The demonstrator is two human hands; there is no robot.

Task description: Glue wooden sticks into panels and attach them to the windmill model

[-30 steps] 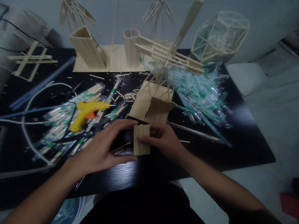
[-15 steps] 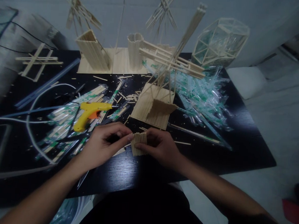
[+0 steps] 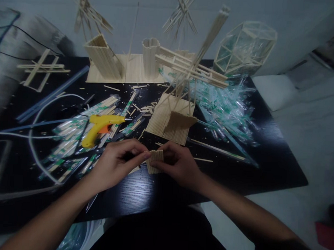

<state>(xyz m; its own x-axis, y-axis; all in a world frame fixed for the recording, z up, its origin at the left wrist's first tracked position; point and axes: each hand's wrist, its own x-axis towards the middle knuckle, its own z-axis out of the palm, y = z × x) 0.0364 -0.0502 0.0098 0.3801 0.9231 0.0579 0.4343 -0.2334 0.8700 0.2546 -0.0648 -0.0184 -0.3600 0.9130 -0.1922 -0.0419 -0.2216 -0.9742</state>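
Note:
Between my hands, above the front of the black table, is a small panel of wooden sticks [image 3: 155,165] set side by side. The thumb and fingers of my left hand [image 3: 121,160] are closed on its left edge. My right hand [image 3: 178,163] grips the right side, thumb across the near face. Just beyond stands a model windmill [image 3: 190,70] of sticks on a square stick base [image 3: 159,117], with a short stick wall [image 3: 180,122] on it. A yellow glue gun [image 3: 100,127] with an orange trigger lies left, near my left hand.
Wrapped chopstick packets [image 3: 81,125] and a white cable [image 3: 31,130] lie at the left. Empty plastic wrappers [image 3: 231,105] heap at the right. Further stick models, including a hollow tower [image 3: 103,57], stand at the back. A bin [image 3: 79,235] sits below the table's front edge.
The left fingers have shifted slightly along the panel's upper left edge, and the panel has tilted a little. Both hands keep hold of it. Nothing else has visibly moved.

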